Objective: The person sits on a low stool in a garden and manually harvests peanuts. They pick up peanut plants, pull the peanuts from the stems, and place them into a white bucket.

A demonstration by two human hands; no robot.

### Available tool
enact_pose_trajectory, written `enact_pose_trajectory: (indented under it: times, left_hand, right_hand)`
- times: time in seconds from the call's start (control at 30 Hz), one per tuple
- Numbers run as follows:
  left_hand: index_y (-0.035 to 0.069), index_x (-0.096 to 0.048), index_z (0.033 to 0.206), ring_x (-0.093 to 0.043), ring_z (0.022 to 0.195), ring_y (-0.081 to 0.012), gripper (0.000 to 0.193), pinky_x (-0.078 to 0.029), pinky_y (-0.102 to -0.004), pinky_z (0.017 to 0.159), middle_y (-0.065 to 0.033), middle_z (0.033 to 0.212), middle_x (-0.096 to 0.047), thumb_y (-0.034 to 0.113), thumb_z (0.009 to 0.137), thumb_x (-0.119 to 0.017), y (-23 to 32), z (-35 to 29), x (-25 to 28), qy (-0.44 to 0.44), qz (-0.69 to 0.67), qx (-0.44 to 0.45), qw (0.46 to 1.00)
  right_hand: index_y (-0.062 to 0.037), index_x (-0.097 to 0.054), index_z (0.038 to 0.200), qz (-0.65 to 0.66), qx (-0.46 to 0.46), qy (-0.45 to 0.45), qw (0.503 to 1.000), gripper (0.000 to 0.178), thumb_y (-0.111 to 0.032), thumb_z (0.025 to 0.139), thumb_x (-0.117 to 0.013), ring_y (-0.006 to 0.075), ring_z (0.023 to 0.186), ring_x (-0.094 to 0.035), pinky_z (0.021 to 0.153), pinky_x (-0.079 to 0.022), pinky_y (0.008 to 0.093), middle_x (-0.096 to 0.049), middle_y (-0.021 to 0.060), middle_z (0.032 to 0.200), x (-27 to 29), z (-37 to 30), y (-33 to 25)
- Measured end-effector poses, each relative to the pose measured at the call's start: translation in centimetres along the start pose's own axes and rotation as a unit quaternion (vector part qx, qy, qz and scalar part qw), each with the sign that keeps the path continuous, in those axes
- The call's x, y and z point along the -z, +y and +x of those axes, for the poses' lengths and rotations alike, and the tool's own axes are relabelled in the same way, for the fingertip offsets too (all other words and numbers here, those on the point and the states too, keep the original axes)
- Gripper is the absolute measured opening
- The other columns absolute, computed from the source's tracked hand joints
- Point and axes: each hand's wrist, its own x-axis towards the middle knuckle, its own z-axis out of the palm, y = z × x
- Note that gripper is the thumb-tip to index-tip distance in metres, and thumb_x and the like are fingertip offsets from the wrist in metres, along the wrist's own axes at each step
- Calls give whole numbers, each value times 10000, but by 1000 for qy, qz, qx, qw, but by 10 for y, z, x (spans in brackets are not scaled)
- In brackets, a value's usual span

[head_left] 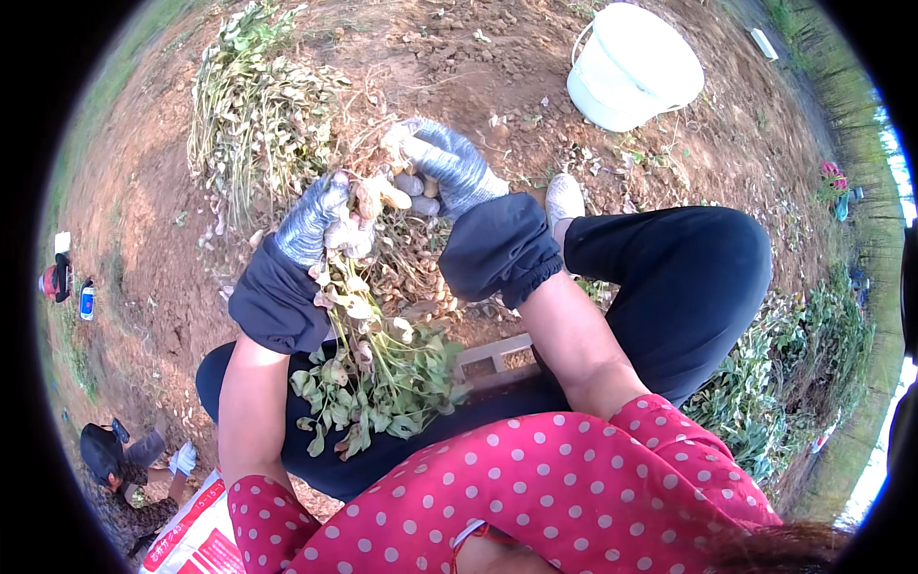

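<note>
Brown soil (153, 206) bears a white bucket (631, 72); heaped plants (268, 120); peanuts (440, 306).

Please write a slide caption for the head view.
Gloved left hand holds a peanut plant, gloved right hand at its pods.

Printing stands on a red-and-white, smooth-faced sack (204, 529) at the near left: a line of pale characters and numerals runs slantwise along its red band (185, 518), with red printed blocks on the white part below. On a small blue-and-white rectangular object (87, 301) farther left, any markings are too small to read.
</note>
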Motion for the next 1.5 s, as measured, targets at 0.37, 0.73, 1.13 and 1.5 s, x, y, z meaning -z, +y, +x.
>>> enact_pose_trajectory:
  times: [0.37, 0.73, 1.13, 1.5]
  left_hand:
    - [55, -555, 870, -433, 420, -85, 330, -373, -241, 412, -22, 655, -537, 384, 884, -534, 28, -19, 14, 17, -90, -130, 987]
    - [-68, -466, 1190, -590, 995, -249, 499, -470, -326, 865, -210, 1084, -585, 132, 785, -678, 22, -27, -28, 269, 434, -311, 801]
    - [-33, -465, 1219, -565, 922, -187, 457, -451, -282, 824, -145, 1130, -560, 202, 855, -610, 25, -12, 42, 435, 386, -134, 802]
    - [-61, -430, 1245, -463, 1159, -257, 534, -339, -320, 987, -204, 1230, -497, 209, 832, -635, 35, 1, 11, 409, 445, -149, 783]
  right_hand:
    - [-80, -492, 1129, 163, 65, 28, 984, 300, -233, 876, -547, 155, 632, -547, 332, -370, 190, -550, 123, 930, 21, -5, -8]
    - [-13, -581, 792, -339, 4, 30, 940, 384, -332, 689, -768, 98, 621, -486, 555, -419, 286, -526, 13, 631, -65, -14, -25]
    - [-44, -637, 752, -306, -163, -150, 926, 232, -270, 805, -626, 71, 501, -526, 450, -409, 216, -618, 13, 618, -78, -33, -41]
    - [-41, -631, 905, -562, 163, 493, 644, 282, -311, 823, -609, 146, 708, -589, 604, -474, 275, -628, 54, 779, 110, -14, -278]
